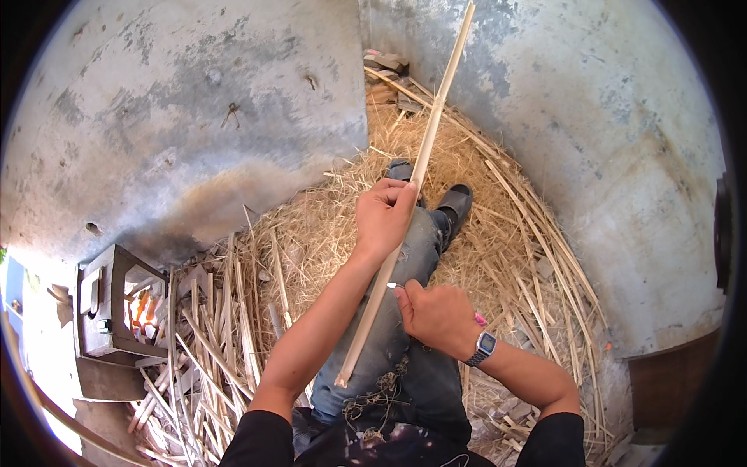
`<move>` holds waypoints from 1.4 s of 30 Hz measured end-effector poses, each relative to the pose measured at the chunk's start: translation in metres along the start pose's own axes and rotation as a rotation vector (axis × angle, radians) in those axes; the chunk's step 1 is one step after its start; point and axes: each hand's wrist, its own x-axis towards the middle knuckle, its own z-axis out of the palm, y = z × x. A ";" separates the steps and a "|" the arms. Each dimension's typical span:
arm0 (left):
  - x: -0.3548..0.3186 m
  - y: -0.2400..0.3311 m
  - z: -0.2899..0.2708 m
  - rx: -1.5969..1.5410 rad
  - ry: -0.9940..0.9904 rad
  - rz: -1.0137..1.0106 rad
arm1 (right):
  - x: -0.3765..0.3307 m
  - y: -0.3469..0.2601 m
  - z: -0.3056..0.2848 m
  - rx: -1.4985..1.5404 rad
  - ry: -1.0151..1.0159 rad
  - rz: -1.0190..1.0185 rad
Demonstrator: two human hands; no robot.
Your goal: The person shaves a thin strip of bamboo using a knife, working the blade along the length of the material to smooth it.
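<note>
Left hand [383, 216] clamps a long bamboo strip [412, 187]; right hand [437, 315] closes on a small blade [391, 286], its handle mostly hidden.

A long pale wooden stick [420, 167], smooth and matt. Dry, fibrous straw-coloured shavings [342, 226] cover the floor, with rough split wood strips [210, 342] among them. Grey concrete walls [194, 117], rough, stained and patchy. Faded blue denim trousers [405, 350], frayed and worn. A wristwatch [484, 345] with a shiny metal band. Dark matt shoes [457, 204].
</note>
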 end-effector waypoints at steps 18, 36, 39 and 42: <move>-0.003 -0.001 -0.001 0.020 0.049 0.035 | -0.011 -0.003 0.002 0.000 -0.086 -0.063; 0.020 -0.002 0.004 0.077 -0.021 -0.081 | -0.007 0.003 0.009 0.029 0.002 -0.150; 0.019 -0.001 0.002 0.121 -0.032 -0.101 | 0.010 0.010 0.003 -0.005 0.015 -0.091; 0.020 -0.006 0.002 0.116 0.028 -0.068 | 0.005 0.003 0.006 -0.004 0.009 -0.062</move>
